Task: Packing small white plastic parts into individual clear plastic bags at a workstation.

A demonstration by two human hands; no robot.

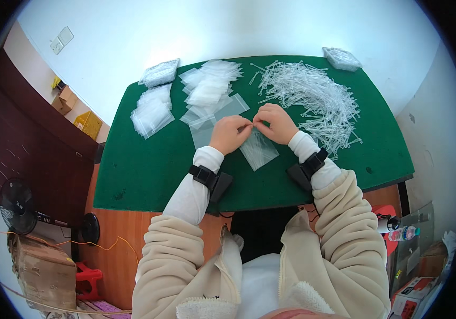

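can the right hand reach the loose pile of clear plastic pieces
Probably yes: nothing visible stands between the right hand and the clear plastic pieces beside it, though its grip looks closed on the clear bag.

Mid-frame, a smooth, glossy clear plastic bag (260, 152); under it, a matt cloth-topped table (148, 175); upper right, shiny plastic pieces (313, 93).

White wall (270, 26) far side, lit pretty bright, pair of wall plates (61, 40) on it far left. Dark reddish-brown door (31, 127) on left, yellow plastic crate (88, 125) just past it. Green-topped table (148, 181) smack in middle, orangey wood-look floor (112, 226) under it. Black fan (17, 206) near left, beat-up cardboard box (44, 271) next to it, red plastic stool (92, 275), yellow cable (119, 237) snaking across floor. Scuffed pale wall (432, 117) on right tho.
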